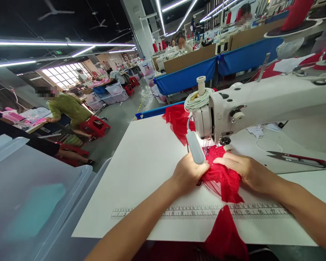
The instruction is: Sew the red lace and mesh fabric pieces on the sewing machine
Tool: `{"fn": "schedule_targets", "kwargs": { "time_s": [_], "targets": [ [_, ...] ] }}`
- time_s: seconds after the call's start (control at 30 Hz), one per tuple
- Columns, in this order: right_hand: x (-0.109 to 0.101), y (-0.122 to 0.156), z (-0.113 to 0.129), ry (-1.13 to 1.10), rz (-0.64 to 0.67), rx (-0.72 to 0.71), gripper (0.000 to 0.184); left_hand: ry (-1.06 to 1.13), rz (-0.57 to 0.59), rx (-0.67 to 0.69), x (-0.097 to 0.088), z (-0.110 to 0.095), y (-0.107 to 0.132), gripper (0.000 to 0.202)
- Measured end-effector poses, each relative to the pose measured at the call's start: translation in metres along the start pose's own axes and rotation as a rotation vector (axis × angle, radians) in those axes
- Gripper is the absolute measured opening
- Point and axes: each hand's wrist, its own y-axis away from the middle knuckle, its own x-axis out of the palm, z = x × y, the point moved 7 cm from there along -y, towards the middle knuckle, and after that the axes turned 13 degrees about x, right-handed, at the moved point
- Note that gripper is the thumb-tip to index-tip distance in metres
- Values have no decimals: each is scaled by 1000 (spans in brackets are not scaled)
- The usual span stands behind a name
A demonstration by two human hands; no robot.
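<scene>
Red lace fabric (pixel 228 179) lies under the needle area of a white sewing machine (pixel 250 101), and part of it spreads out behind the machine head. My left hand (pixel 188 172) grips the fabric's left edge, thumb and fingers pinched together, just below a small grey lamp (pixel 195 146). On the other side my right hand (pixel 246 170) presses on the lace, its thumb and fingers closed over the cloth near the presser foot. Some of its fingers are hidden under the fabric. Another red piece hangs over the table's front edge.
Thread snips (pixel 299 158) lie right of the machine bed. A printed ruler (pixel 192 213) runs along the white table (pixel 119 174). Translucent plastic bins (pixel 40 195) stand at the left. A person in green (pixel 70 107) sits farther back, near red stools (pixel 95 127).
</scene>
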Motion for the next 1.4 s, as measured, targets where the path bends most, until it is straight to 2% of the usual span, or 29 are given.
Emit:
{"fn": "schedule_targets", "kwargs": {
  "time_s": [0.13,0.27,0.53,0.77,1.1,1.4],
  "targets": [
    [2,0,6,185,-68,-49,32,-94,-74,69,-1,-8,-1,23],
    [4,-3,11,231,-61,-105,30,-166,-143,73,-12,-15,-4,22],
    [2,-7,13,297,-108,-151,34,-146,-92,0,-21,-22,-5,22],
    [9,-3,6,260,-121,-123,29,-212,-56,3,-15,-26,-1,25],
    [3,-6,13,323,-135,-153,27,-229,-77,19,-15,-25,0,26],
    [1,-7,14,377,-154,-149,30,-224,-36,17,-12,-21,1,25]
  ]
}}
